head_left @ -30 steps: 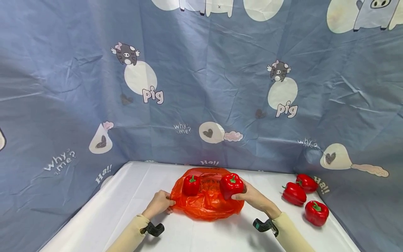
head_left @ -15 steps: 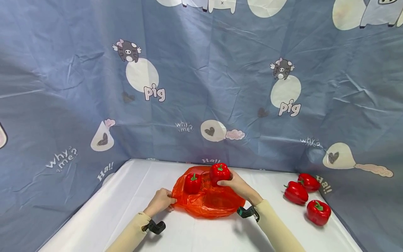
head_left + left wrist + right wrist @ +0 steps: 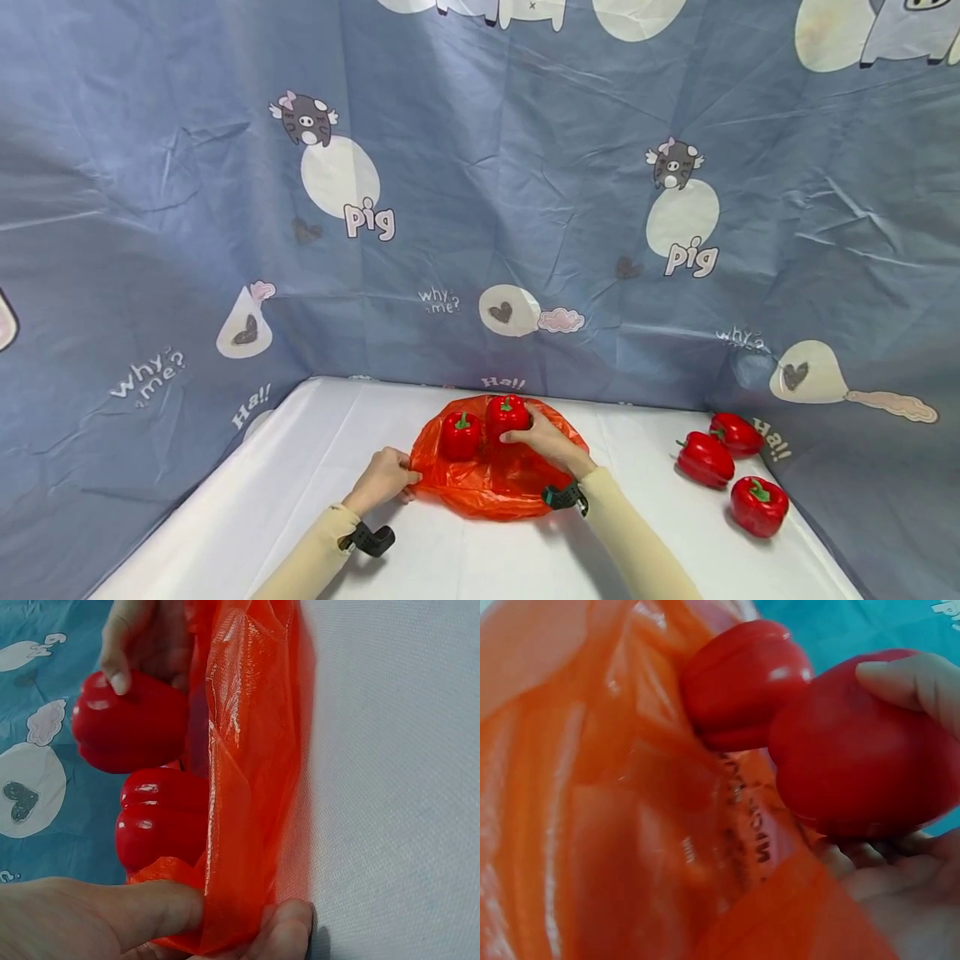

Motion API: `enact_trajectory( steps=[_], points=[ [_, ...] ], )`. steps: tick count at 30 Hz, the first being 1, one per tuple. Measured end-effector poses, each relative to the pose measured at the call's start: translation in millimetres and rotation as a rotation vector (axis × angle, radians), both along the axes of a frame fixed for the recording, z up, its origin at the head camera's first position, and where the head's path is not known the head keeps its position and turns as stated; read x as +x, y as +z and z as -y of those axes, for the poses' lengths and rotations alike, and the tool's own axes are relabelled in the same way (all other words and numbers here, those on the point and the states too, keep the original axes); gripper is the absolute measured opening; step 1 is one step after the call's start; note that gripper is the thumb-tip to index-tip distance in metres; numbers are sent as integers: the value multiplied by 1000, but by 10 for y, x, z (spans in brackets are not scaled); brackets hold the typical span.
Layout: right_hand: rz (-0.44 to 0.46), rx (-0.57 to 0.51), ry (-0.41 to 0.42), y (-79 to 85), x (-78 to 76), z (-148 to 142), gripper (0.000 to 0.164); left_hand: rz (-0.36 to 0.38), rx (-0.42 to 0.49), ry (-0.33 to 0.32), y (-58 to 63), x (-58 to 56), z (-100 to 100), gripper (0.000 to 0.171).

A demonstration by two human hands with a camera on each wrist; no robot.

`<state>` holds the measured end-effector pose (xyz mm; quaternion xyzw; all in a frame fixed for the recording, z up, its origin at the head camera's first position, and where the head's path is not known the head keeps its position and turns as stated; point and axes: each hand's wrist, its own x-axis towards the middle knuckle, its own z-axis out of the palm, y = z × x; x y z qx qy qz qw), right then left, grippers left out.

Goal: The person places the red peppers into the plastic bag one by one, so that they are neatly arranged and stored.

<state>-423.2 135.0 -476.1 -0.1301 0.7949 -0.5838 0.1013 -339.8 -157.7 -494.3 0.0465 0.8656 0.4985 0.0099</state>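
Observation:
My right hand (image 3: 549,440) grips a red bell pepper (image 3: 507,417) with a green stem, over the back part of a red plastic bag (image 3: 517,475). Thumb and fingers wrap its sides, as the right wrist view shows of the held bell pepper (image 3: 862,750). Just left of it, another red bell pepper (image 3: 460,435) sits upright in the bag. At the bag's left edge my left hand (image 3: 384,479) pinches the plastic between thumb and fingers; the left wrist view shows the thumb (image 3: 161,909) on the bag's rim (image 3: 225,847).
On the right of the white table (image 3: 465,558) lie a tipped bell pepper (image 3: 705,459), one behind it (image 3: 737,435) and an upright bell pepper (image 3: 758,506) nearer the front. A blue printed cloth (image 3: 450,192) hangs behind the table and along its sides.
My right hand has carried its bell pepper left, from the bag's right side to beside the other pepper, and lowered it slightly. The left hand keeps its pinch on the bag's edge.

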Motion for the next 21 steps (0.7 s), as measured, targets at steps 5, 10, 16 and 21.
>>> enact_trajectory(
  steps=[5,10,16,21],
  points=[
    [-2,49,6,-125,-11,9,99,13,1,6,16,4,-2,5],
    [-2,29,32,-231,-54,9,89,20,2,14,27,4,-6,5],
    [0,30,12,-280,-61,18,96,8,10,3,19,0,-12,6],
    [-15,56,-38,-310,-60,11,100,3,17,-4,11,-4,-14,7]
  ],
)
